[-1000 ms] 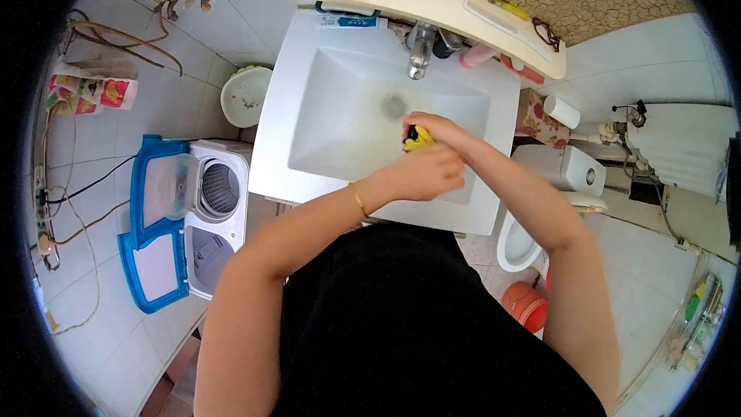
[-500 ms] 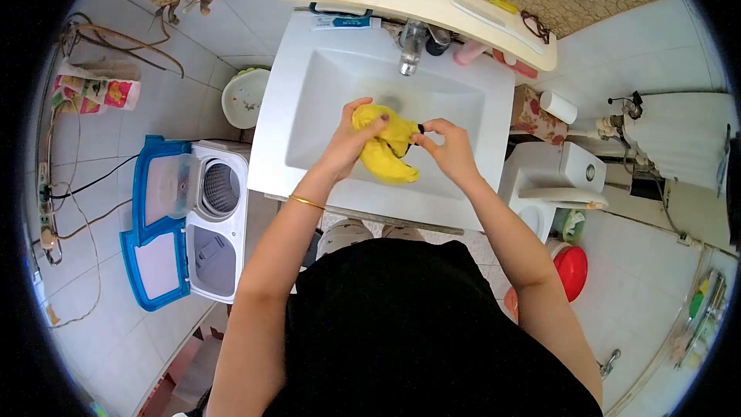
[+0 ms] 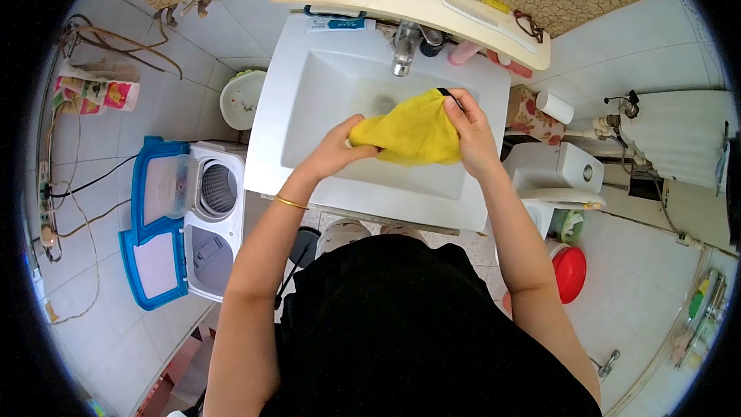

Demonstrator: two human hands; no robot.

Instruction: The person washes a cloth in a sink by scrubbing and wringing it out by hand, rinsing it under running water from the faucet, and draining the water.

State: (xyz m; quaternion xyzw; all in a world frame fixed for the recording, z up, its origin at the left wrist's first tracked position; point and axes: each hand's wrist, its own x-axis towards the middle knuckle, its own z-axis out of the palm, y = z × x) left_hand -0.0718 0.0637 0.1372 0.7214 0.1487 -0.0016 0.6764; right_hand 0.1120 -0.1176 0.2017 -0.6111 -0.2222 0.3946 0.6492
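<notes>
A yellow cloth [image 3: 413, 130] with a black strip along one edge is stretched between my hands above the white sink [image 3: 305, 104]. My left hand [image 3: 340, 148] is closed on its left end, thumb on top. At the other end, my right hand [image 3: 472, 130] grips the cloth by the black-edged corner. Behind the cloth stands the metal faucet [image 3: 404, 50], apart from it. The drain shows just above the cloth; part of the basin floor is hidden under it.
A cream shelf [image 3: 424, 4] holding a blue box, a comb and glasses runs behind the sink. On the left, a small washing machine [image 3: 212, 220] has its blue lids raised. A toilet [image 3: 552, 177] and red lid [image 3: 570, 274] are at right.
The cloth has gone from bunched in my left hand to spread out sideways. My right hand has moved right and slightly up with the black-edged corner; my left hand has shifted slightly left.
</notes>
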